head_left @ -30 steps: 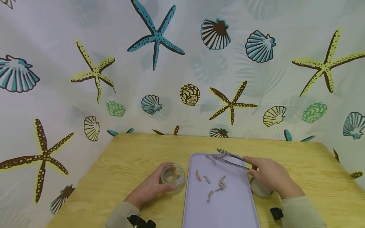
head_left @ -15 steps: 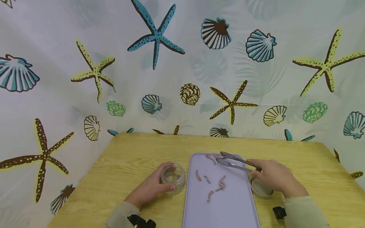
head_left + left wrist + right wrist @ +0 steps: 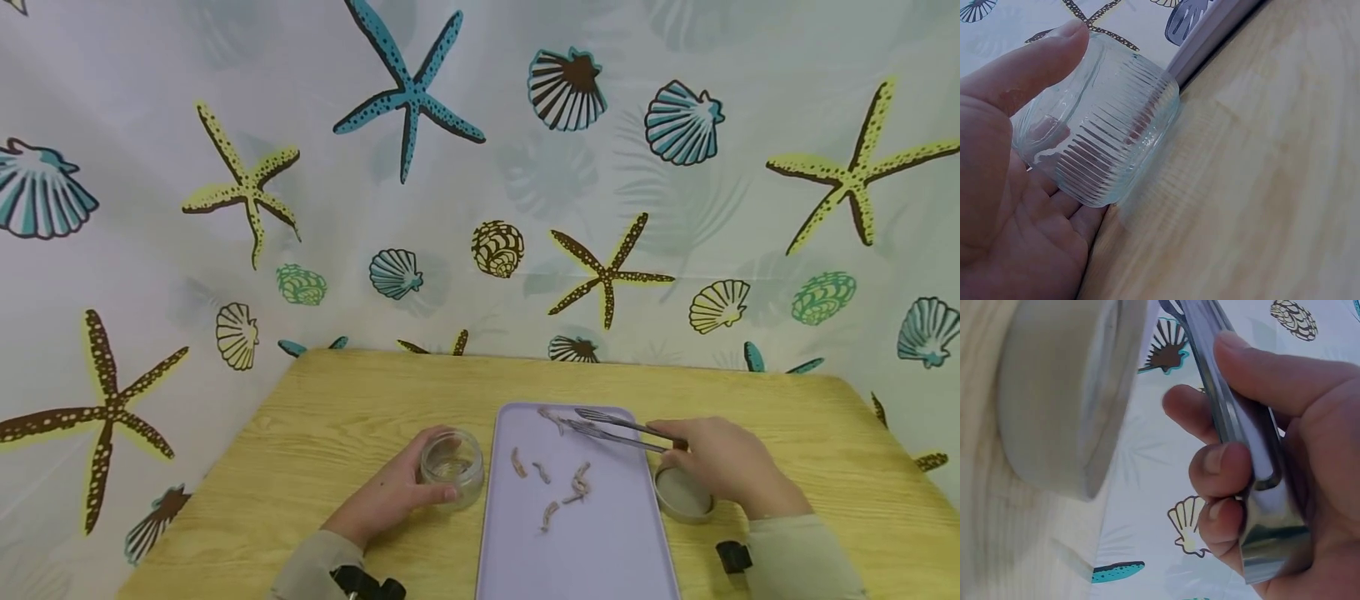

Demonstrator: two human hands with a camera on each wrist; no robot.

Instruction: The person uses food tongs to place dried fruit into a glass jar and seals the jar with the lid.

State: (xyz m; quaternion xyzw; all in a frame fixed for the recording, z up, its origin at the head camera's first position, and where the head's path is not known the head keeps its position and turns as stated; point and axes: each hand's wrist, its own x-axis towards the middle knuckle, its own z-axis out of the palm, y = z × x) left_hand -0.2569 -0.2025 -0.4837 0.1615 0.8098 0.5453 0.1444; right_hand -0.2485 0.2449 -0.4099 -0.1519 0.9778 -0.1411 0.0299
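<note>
My left hand [image 3: 401, 492] grips a clear glass jar [image 3: 467, 493] standing on the table just left of the tray. In the left wrist view, thumb and fingers wrap the ribbed jar [image 3: 1110, 119], its mouth uncovered. My right hand [image 3: 723, 462] holds metal tongs [image 3: 626, 427], fingers curled round the arms, as the right wrist view shows of the tongs [image 3: 1229, 412]. The slotted tips hover over the far end of a lilac tray [image 3: 600, 550], right beside a shrivelled brownish piece [image 3: 551, 417]. Several similar twisted pieces [image 3: 581, 483] lie nearer on the tray.
A round lid [image 3: 684, 497] rests on the wooden table [image 3: 360, 400] at the tray's right edge, partly below my right hand; the lid [image 3: 1054, 400] looms close in the right wrist view. A curtain [image 3: 675, 217] printed with shells and starfish hangs behind the table.
My right hand has shifted slightly right and toward me; the tongs' tips have come lower over the tray's far end and closer together. The left hand and jar stay put.
</note>
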